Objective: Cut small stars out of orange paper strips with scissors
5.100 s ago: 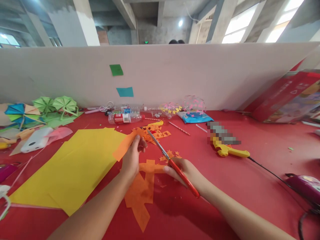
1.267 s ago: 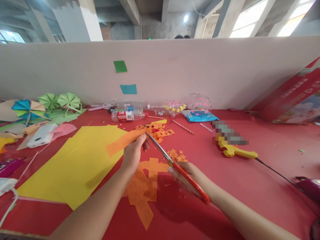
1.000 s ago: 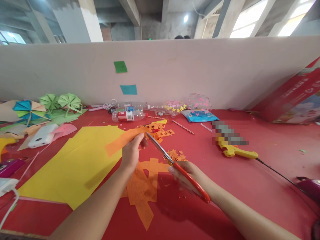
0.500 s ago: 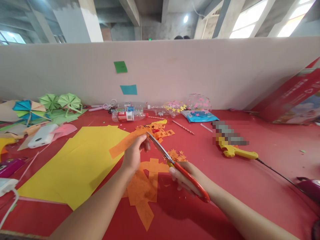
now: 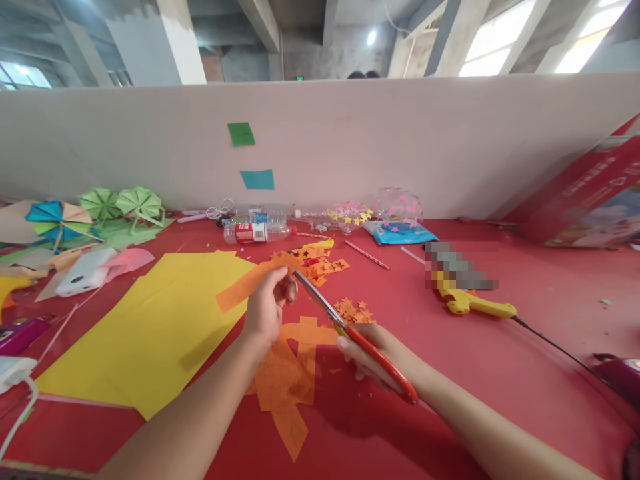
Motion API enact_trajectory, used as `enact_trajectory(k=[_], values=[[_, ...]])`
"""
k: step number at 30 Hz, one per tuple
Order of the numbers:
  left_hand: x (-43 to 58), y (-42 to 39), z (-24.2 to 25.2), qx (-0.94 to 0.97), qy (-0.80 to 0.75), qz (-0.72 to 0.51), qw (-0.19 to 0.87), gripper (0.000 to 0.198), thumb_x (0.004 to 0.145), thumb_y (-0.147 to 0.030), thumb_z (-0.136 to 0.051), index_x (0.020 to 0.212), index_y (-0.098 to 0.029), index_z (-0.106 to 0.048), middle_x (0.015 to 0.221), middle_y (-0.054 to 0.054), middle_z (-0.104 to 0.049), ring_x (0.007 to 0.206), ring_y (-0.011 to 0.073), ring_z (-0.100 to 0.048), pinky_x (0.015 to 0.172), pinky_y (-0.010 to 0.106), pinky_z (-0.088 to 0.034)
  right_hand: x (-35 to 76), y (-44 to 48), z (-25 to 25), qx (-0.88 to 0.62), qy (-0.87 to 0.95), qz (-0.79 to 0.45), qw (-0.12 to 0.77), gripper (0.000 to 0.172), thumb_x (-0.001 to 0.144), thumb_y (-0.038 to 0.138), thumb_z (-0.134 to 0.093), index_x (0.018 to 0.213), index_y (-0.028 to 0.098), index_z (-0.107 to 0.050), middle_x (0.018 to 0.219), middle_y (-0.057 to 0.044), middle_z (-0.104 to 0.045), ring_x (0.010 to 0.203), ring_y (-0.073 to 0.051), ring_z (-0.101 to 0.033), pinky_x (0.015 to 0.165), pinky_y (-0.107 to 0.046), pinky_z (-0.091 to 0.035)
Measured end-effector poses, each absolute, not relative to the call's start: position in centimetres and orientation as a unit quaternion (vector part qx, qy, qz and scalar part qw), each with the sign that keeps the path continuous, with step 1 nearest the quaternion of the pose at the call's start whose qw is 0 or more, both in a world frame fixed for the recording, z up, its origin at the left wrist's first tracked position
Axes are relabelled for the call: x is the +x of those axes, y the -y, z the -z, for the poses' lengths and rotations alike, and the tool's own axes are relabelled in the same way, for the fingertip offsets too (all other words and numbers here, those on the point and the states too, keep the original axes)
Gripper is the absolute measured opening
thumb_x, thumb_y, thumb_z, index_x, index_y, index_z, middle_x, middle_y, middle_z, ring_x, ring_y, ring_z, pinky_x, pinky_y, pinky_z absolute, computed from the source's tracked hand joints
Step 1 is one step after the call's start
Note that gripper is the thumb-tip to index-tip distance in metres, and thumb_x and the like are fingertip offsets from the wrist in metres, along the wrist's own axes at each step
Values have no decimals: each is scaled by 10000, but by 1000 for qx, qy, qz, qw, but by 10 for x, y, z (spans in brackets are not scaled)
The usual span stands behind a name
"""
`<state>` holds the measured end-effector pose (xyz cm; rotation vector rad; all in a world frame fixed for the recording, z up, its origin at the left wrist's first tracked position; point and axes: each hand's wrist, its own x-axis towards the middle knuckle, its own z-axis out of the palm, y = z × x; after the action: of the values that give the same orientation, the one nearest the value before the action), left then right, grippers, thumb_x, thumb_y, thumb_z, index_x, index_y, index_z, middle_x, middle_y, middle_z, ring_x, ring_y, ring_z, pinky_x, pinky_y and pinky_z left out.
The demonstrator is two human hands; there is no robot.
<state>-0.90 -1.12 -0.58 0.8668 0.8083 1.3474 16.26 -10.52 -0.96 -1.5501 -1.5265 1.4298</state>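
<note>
My left hand [image 5: 267, 308] pinches an orange paper strip [image 5: 240, 285] and holds it up over the red table [image 5: 450, 360]. In my right hand [image 5: 373, 353] are red-handled scissors [image 5: 350, 330], fingers closed round the handles, blades pointing up-left with their tips at the strip beside my left fingers. Several small orange cut-out stars [image 5: 354, 310] lie just right of the blades. A larger orange offcut [image 5: 287, 380] lies flat under my forearms.
A big yellow sheet [image 5: 150, 327] lies to the left. A yellow glue gun [image 5: 473, 303] with its cord lies to the right. A plastic bottle [image 5: 257, 231], star-punched orange scraps [image 5: 320, 260], folded green paper fans [image 5: 120, 203] and a red box [image 5: 585, 193] line the white partition.
Over five seconds the view drifted slightly. In the last second the strip's far end tilted a little and the scissor blades closed in on it; both hands stay in place.
</note>
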Motion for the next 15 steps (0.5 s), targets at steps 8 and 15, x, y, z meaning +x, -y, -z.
enact_trajectory(k=[8, 15], values=[[-8, 12, 10, 397, -339, -561, 642, 240, 748, -295, -575, 544, -169, -553, 436, -30, -470, 455, 77, -427, 495, 215, -350, 164, 104, 15, -590, 559, -520, 263, 435, 798, 575, -599, 659, 190, -452, 487, 69, -475, 325, -44, -373, 314, -161, -265], [-8, 12, 19, 483, -362, -530, 595, 346, 831, -399, -530, 554, -192, -547, 485, -18, -491, 491, 101, -444, 527, 236, -377, 161, 105, 11, -591, 555, -517, 275, 464, 788, 631, -560, 645, 204, -445, 399, 85, -413, 359, -82, -427, 368, -181, -308]])
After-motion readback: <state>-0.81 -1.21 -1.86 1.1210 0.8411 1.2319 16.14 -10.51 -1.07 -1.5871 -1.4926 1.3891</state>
